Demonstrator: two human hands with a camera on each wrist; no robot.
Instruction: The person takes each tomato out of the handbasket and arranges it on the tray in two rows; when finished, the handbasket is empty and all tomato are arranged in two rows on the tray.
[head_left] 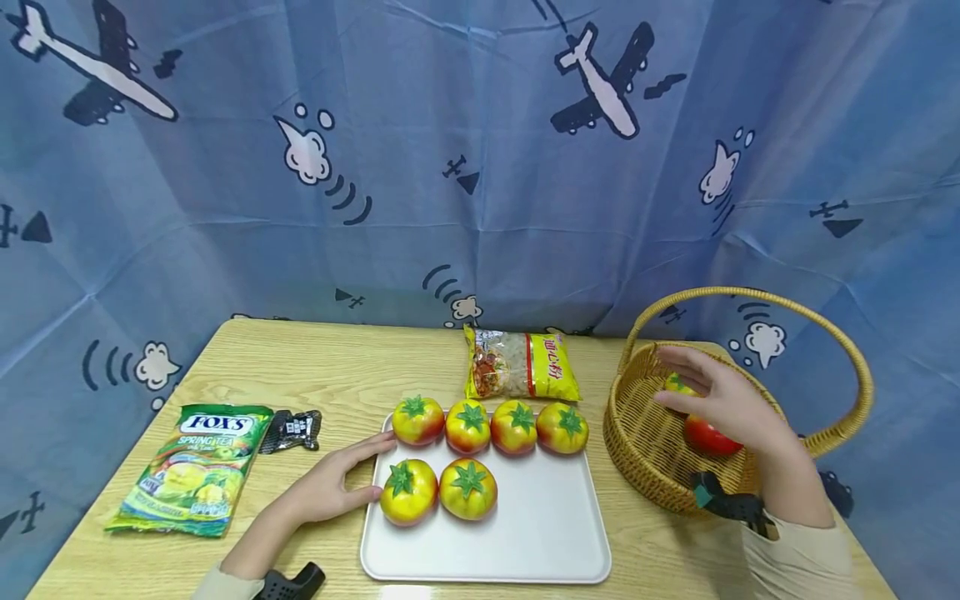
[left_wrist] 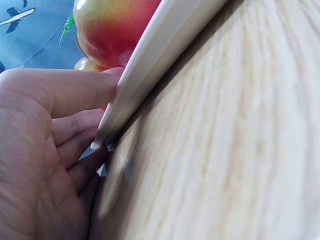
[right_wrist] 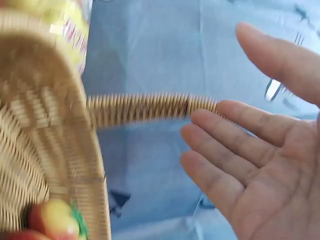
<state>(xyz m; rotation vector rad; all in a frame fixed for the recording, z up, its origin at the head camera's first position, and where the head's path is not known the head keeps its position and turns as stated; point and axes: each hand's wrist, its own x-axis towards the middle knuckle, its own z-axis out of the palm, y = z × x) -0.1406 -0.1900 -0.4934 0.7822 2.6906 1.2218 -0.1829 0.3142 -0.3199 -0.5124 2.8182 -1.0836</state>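
A white tray [head_left: 540, 533] carries several yellow-and-red, tomato-like fruits [head_left: 468, 490] with green leafy tops. At the tray's left edge is my left hand [head_left: 330, 483], its fingertips and thumb touching the rim beside the fruits. The left wrist view shows this hand [left_wrist: 45, 135] against the tray's side wall [left_wrist: 142, 65], fingers fairly straight. My right hand [head_left: 723, 404] hovers over a wicker basket [head_left: 637, 450], fingers extended and holding nothing. Inside the basket lie a red fruit [head_left: 708, 437] and a yellowish one [head_left: 678, 384], partly hidden by the hand. The right wrist view shows an open palm [right_wrist: 265, 175].
A yellow food packet [head_left: 517, 364] lies behind the tray. On the left are a green FOX'S candy bag [head_left: 195, 471] and a small black wrapped packet [head_left: 292, 430]. The basket's tall handle [head_left: 862, 383] arches up at the right. A blue curtain [head_left: 420, 167] hangs behind the table.
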